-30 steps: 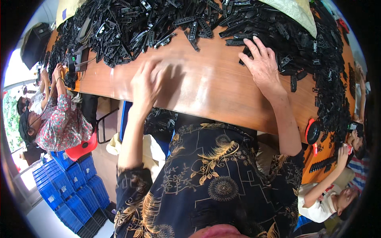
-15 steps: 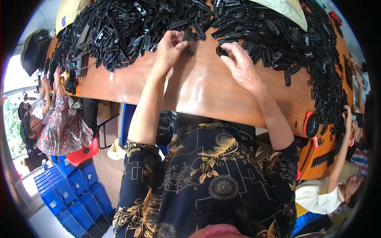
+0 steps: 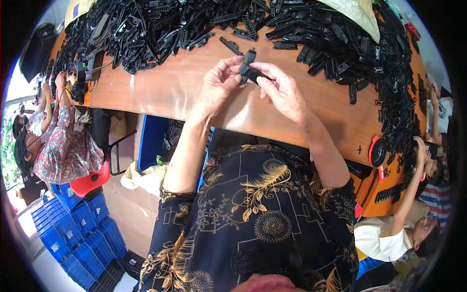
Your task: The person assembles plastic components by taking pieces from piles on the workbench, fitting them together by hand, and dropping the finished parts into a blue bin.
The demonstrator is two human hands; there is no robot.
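Over the wooden table (image 3: pixel 165 92), my two hands meet in front of me. My left hand (image 3: pixel 219 87) pinches a slim black plastic part (image 3: pixel 248 59) that stands tilted upward. Against its lower side, the fingers of my right hand (image 3: pixel 287 97) grip a second dark plastic piece (image 3: pixel 255 75). The two pieces touch or overlap; whether they are joined I cannot tell. Just beyond my left fingers lies a single loose black part (image 3: pixel 230 46). Large heaps of similar black plastic parts (image 3: pixel 151 36) spread across the far side of the table.
Pale sacks (image 3: pixel 357 14) lie on the far heap. At the right stands a round black-and-red dish (image 3: pixel 377 152). Another person in a flowered shirt (image 3: pixel 68 155) works at the left, one in a white top (image 3: pixel 384 238) at the right. Blue crates (image 3: pixel 78 233) are stacked at lower left.
My hands have come together from apart, the left moving right and down, the right moving left. Both held pieces now meet between them. The whole view has shifted slightly.
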